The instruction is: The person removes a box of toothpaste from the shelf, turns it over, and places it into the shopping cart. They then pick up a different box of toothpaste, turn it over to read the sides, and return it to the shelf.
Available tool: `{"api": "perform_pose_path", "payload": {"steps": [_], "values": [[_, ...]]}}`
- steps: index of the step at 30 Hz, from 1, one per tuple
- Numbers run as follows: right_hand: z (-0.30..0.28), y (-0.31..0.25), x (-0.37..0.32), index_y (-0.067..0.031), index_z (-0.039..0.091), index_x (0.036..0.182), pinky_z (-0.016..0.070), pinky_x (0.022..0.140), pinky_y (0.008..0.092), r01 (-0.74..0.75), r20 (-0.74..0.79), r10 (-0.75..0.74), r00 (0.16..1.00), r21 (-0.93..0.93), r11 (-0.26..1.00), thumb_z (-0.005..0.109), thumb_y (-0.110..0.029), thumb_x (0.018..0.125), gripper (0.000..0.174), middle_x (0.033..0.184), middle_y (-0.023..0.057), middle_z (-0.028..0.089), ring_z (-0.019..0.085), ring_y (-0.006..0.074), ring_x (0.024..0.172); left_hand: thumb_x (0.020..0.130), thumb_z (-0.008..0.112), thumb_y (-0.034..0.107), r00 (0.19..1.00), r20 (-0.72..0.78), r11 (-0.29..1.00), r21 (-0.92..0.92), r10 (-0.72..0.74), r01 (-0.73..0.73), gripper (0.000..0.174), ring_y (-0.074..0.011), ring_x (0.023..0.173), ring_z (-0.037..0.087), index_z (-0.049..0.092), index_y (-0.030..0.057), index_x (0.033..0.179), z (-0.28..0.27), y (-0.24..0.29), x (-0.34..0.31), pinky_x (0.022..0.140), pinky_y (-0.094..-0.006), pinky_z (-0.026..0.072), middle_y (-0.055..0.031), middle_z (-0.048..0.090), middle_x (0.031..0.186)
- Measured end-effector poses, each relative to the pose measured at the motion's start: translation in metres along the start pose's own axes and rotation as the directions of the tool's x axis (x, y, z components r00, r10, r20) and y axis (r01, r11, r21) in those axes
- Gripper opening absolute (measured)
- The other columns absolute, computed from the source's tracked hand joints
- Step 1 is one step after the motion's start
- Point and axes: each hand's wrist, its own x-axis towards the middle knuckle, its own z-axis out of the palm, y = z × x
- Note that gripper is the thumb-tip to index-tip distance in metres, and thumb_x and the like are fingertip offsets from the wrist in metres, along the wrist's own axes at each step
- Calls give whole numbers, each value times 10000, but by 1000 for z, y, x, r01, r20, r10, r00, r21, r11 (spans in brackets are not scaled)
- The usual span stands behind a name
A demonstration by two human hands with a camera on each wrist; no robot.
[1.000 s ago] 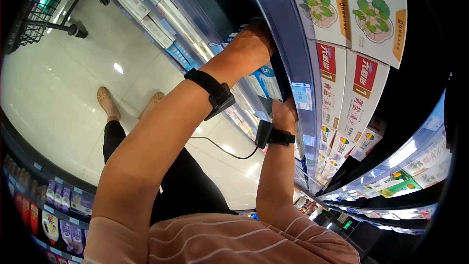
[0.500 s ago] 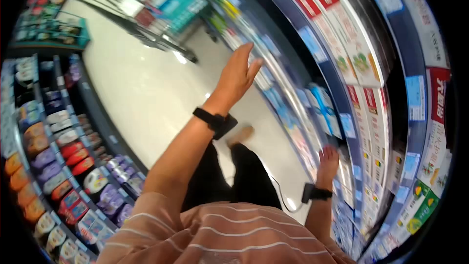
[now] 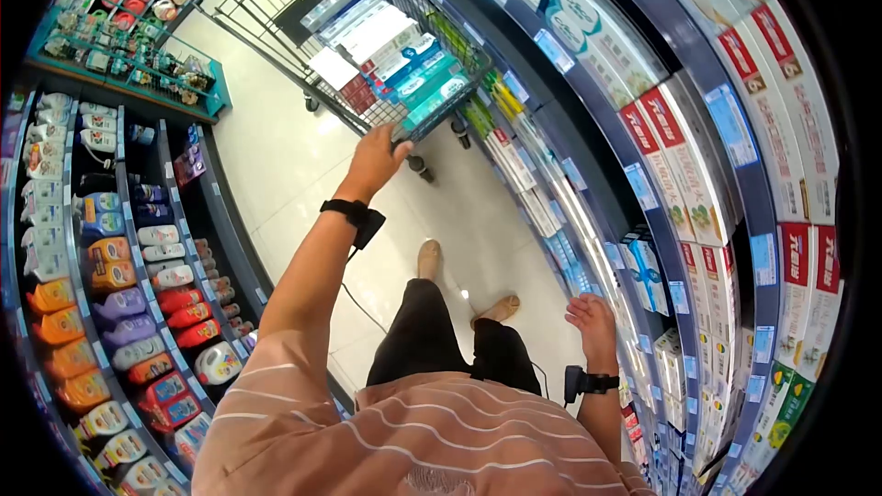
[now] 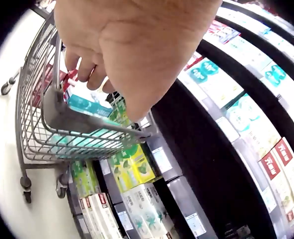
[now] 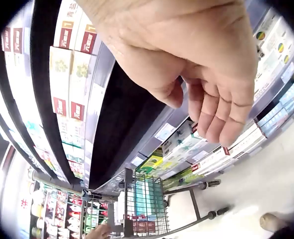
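Observation:
My left hand reaches forward to the near end of a wire shopping cart, its fingertips right at the rim. In the left wrist view the left hand hangs over the grey handle bar, fingers loosely bent and partly hidden behind the palm. Boxes, among them teal boxes and a white box, lie in the cart. My right hand hangs beside the right-hand shelves, fingers loosely curled with nothing in them; its palm shows in the right wrist view.
Shelves of boxed toothpaste run along the right. Bottles line the shelves on the left, with a teal rack farther off. Tiled floor lies between, where my shoes stand. A cable hangs near my legs.
Both hands have come out of the right-hand shelf. The left hand has swung left and forward to the cart; the right has drawn back beside the shelves. My view has turned toward the aisle.

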Motion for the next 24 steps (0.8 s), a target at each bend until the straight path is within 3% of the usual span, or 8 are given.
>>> {"api": "perform_pose_path", "payload": {"steps": [7,11,15,18,19,20,22,24], "values": [[78,-7,6,20,579,1160,572,804,369,-43,-11,42,999,-70,997,532,-270,1010,330,1032,172,664,670,244,906,962,556,459,925,377,969,243,-44,-53,557,-377,991,666,497,-19,1240,46,-34,20,1045,-521,379,-229,707,986],[110,-11,4,22,580,1156,569,809,363,-59,-14,58,998,-93,994,531,-270,1013,329,1029,170,665,670,238,909,964,551,474,946,325,976,203,8,-78,510,-386,959,665,516,-8,1127,35,-30,13,1010,-512,395,-231,704,961],[132,-12,8,17,583,1153,564,819,358,-56,10,57,998,-99,993,531,-269,1014,322,1034,167,665,668,235,921,966,543,497,850,518,985,173,-100,10,551,-402,1004,658,541,-24,1144,20,-26,3,1010,-504,414,-255,695,1015],[144,-16,13,12,582,1157,560,823,356,-70,30,74,997,-129,989,530,-269,1017,318,1039,165,665,665,233,929,969,528,529,695,701,987,102,-160,125,623,-441,1074,631,563,-54,1185,3,-24,13,997,-501,444,-295,677,1062],[147,-18,15,10,582,1158,559,822,356,-71,28,75,997,-140,988,529,-267,1017,316,1040,164,665,664,234,930,971,518,538,780,626,990,-101,-11,96,674,-475,1099,612,558,-83,1230,38,-61,12,974,-507,468,-324,658,1096],[148,-19,16,9,582,1158,558,822,356,-73,23,77,997,-148,986,528,-266,1018,313,1040,164,665,664,234,930,966,549,494,815,579,991,-89,-33,104,671,-467,1103,616,519,-87,1300,15,-48,27,973,-500,473,-332,642,1143],[151,-21,17,8,582,1159,557,822,357,-71,8,73,997,-151,986,525,-265,1019,312,1040,163,665,663,234,930,964,542,510,839,543,968,-200,-19,151,643,-488,1145,566,552,-88,1201,24,-69,61,995,-508,452,-353,561,1238],[153,-23,15,9,580,1160,557,823,357,-68,-10,67,998,-143,987,521,-265,1019,313,1039,164,665,662,234,931,955,579,475,819,568,980,-109,-78,168,622,-485,1137,568,535,-95,1202,18,-63,96,970,-506,467,-351,559,1223]]}}
